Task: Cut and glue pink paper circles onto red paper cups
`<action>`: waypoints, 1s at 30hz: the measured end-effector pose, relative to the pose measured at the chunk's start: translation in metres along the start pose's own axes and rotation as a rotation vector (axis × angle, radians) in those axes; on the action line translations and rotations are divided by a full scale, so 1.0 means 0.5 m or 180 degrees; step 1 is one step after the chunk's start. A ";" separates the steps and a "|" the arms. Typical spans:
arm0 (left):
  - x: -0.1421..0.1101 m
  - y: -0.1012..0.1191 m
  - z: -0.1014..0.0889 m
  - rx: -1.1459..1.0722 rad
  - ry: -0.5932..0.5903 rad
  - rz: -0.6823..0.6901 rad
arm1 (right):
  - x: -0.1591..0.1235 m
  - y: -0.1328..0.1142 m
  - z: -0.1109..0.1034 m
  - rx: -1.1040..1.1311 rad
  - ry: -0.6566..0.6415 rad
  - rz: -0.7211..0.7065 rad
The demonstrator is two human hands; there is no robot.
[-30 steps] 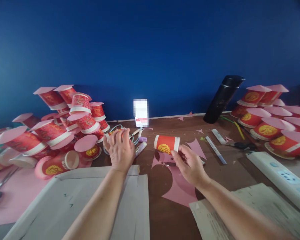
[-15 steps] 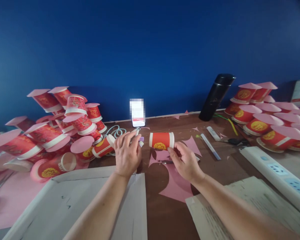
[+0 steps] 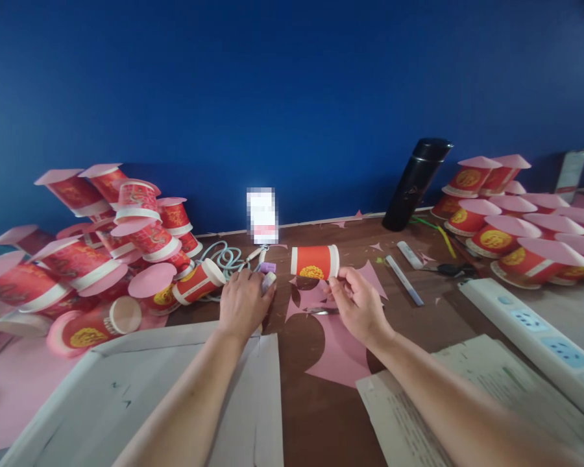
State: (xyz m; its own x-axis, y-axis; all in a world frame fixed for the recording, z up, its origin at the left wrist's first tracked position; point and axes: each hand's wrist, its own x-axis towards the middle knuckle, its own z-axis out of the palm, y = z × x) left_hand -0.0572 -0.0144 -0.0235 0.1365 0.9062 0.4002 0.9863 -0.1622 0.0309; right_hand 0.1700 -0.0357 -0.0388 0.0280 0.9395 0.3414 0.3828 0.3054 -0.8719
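Observation:
In the head view, my right hand pinches a red paper cup by one end. The cup lies on its side in the air, with a gold emblem and white rims. My left hand has its fingers curled round a pale glue stick on the table, most of it hidden by the hand. A purple cap sits just beyond its end. Left of this hand, a second red cup is tipped over near a coiled pale cable.
Piled red cups with pink paper discs crowd the left; similar ones stand right. A black flask leans against the blue wall. Cut pink paper, pens, a power strip and grey cardboard lie around.
My left hand has come away from the tipped cup, moved right and nearer, and closed on the glue stick. My right hand still holds its cup. The view has shifted slightly rightward.

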 end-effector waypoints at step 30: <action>-0.008 0.020 0.012 -0.1338 0.1421 0.0710 | 0.005 -0.034 0.022 0.2167 -0.0910 0.1788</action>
State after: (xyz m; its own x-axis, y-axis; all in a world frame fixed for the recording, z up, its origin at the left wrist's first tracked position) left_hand -0.0471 -0.0173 -0.0302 0.1926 0.5985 0.7776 0.8060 -0.5485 0.2225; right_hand 0.1532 -0.0368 -0.0270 -0.2183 0.9521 -0.2143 -0.2454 -0.2661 -0.9322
